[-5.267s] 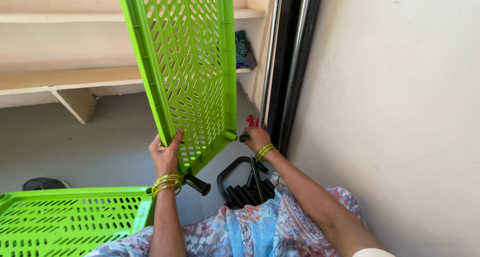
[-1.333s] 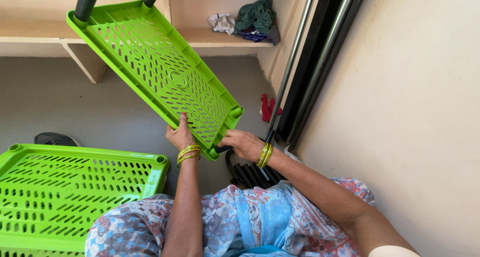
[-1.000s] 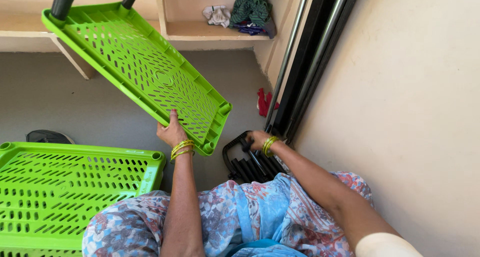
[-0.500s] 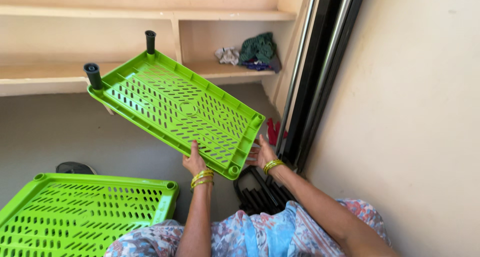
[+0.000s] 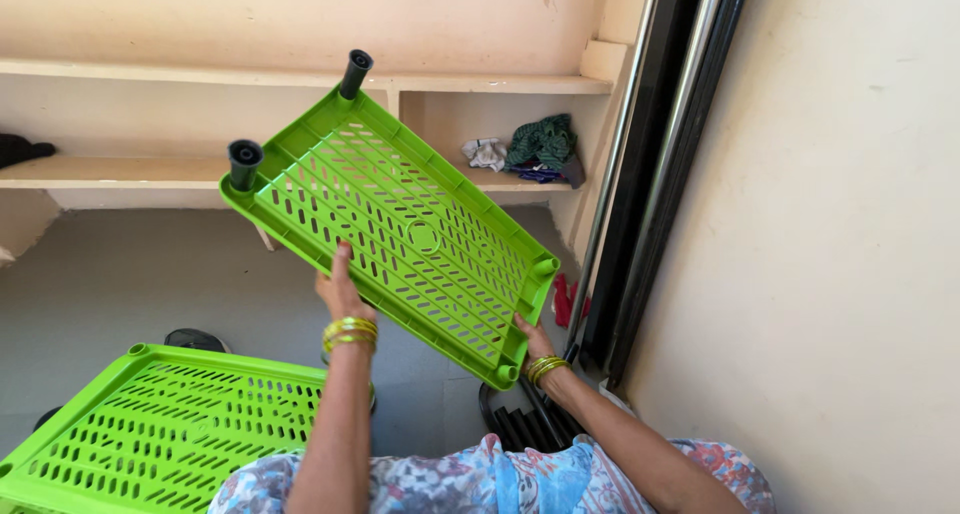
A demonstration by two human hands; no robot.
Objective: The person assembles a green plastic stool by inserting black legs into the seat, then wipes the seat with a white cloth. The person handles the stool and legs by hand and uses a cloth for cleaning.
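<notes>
Left hand (image 5: 340,292) clamped on long edge of green slotted tray (image 5: 400,224), held tilted in air above floor. Right hand (image 5: 532,336) grips its near corner. Two black legs (image 5: 244,163) stand at far corners. Second green tray (image 5: 150,434) lies lower left.

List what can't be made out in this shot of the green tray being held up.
- Right hand, head view: fingers hidden behind the perforated green tray.
- Black tubes: number unclear, covered by the tray corner and forearm.
- Second green tray: cut off by the lower left edge.
- Clothes on the shelf: too small to identify.
</notes>
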